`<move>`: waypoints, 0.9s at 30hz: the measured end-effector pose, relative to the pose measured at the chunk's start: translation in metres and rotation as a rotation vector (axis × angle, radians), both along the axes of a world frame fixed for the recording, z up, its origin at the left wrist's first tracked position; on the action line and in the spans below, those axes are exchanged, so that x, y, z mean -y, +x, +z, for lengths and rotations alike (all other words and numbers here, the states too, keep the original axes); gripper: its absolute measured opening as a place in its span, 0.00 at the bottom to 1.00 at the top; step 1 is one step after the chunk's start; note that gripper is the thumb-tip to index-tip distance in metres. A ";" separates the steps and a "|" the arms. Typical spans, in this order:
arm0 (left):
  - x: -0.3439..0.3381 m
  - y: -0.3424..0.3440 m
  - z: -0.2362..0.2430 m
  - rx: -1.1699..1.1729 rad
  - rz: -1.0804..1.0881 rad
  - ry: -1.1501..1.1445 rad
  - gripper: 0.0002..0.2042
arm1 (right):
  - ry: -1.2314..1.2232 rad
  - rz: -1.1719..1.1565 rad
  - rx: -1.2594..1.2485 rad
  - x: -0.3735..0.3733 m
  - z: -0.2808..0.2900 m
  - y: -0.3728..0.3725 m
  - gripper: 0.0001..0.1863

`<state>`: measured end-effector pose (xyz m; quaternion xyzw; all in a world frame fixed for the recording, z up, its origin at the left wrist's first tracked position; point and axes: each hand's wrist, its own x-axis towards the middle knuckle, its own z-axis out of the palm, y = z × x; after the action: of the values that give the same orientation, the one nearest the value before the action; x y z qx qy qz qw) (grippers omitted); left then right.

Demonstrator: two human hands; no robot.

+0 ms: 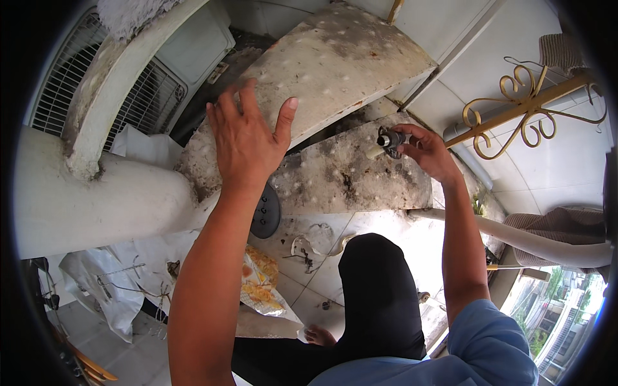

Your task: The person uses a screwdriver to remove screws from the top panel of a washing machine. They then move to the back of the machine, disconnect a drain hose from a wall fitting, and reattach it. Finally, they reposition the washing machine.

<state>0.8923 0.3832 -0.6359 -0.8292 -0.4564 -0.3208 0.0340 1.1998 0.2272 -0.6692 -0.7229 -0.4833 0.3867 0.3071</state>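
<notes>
My left hand is open, fingers spread and thumb out, over the front edge of a stained, pale raised slab. Whether its palm touches the slab cannot be made out. In my right hand, pinched between thumb and fingers, is a small dark cylindrical fitting with a shiny ring-like end. A short cream-coloured piece shows just below that end; I cannot tell if it is joined on. Beneath the fitting lies a lower, dirt-blotched slab.
A thick white pipe and a white-framed grille stand at the left. Gold scrollwork juts from the right wall. Under the left forearm lie a dark round disc and white plastic bags. Broken pale pieces litter the tiles.
</notes>
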 end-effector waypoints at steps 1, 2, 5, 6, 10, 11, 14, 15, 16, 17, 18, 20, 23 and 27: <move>0.000 0.001 0.001 -0.003 0.002 0.002 0.37 | 0.050 0.002 -0.098 0.007 -0.005 0.001 0.23; 0.000 0.001 0.001 -0.007 0.006 0.006 0.37 | 0.100 0.009 -0.207 0.010 -0.006 -0.003 0.23; 0.001 0.002 0.001 -0.014 0.014 0.013 0.37 | 0.186 0.071 -0.222 0.017 0.006 -0.017 0.24; 0.000 0.002 0.000 -0.014 0.013 0.013 0.37 | 0.217 0.072 -0.313 0.019 0.002 -0.017 0.25; 0.000 0.003 0.000 -0.034 0.031 0.016 0.37 | 0.328 0.150 -0.605 0.021 0.004 -0.027 0.25; 0.000 0.004 0.001 -0.037 0.030 0.011 0.37 | 0.340 0.161 -0.634 0.020 0.004 -0.028 0.24; 0.000 0.003 0.000 -0.046 0.034 0.005 0.37 | 0.366 0.184 -0.715 0.017 0.003 -0.034 0.24; 0.000 0.003 0.000 -0.050 0.040 0.008 0.37 | 0.374 0.194 -0.740 0.015 0.002 -0.036 0.24; 0.000 0.002 0.000 -0.055 0.045 0.010 0.38 | 0.382 0.203 -0.765 0.013 0.002 -0.039 0.25; 0.000 0.002 0.000 -0.058 0.049 0.006 0.37 | 0.388 0.212 -0.789 0.012 0.003 -0.039 0.25; 0.000 0.002 0.000 -0.061 0.053 0.003 0.37 | 0.392 0.222 -0.783 0.011 0.003 -0.039 0.25; 0.000 0.003 0.000 -0.062 0.056 0.000 0.37 | 0.400 0.240 -0.772 0.012 0.002 -0.039 0.26; 0.000 0.004 0.000 -0.058 0.048 0.001 0.37 | 0.367 0.148 -0.667 0.016 -0.009 -0.038 0.26; 0.000 0.005 -0.002 -0.063 0.034 -0.013 0.38 | 0.213 -0.062 -0.491 0.021 -0.032 -0.030 0.24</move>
<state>0.8970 0.3835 -0.6380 -0.8312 -0.4713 -0.2908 0.0484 1.1697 0.2062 -0.7009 -0.5855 -0.4097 0.4879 0.5012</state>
